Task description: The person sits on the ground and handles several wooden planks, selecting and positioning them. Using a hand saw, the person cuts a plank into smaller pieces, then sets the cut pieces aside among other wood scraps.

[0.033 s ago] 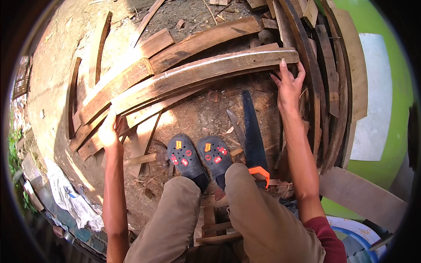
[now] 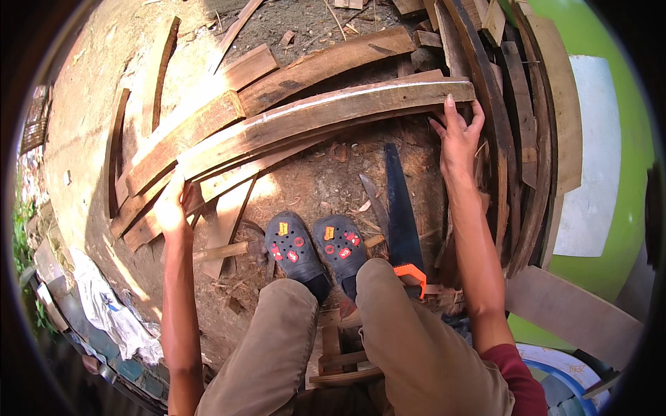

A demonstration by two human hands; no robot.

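Note:
A long wooden plank (image 2: 326,114) with a white streak along its upper edge lies across the stacked boards in front of me. My right hand (image 2: 459,139) grips its right end, thumb against the near face and fingers round the end. At the plank's left end, my left hand (image 2: 173,208) is closed on it, partly washed out by sunlight, with some fingers hidden. On the ground between my arms rests a handsaw (image 2: 401,208) with a dark blade and an orange handle, near my right foot. Neither hand touches it.
Several boards (image 2: 326,66) lie beyond the plank. More timber (image 2: 513,104) leans by the green wall (image 2: 631,166) at right. A hammer-like wooden handle (image 2: 225,252) lies left of my dark clogs (image 2: 295,246). A white sack (image 2: 111,305) lies at lower left.

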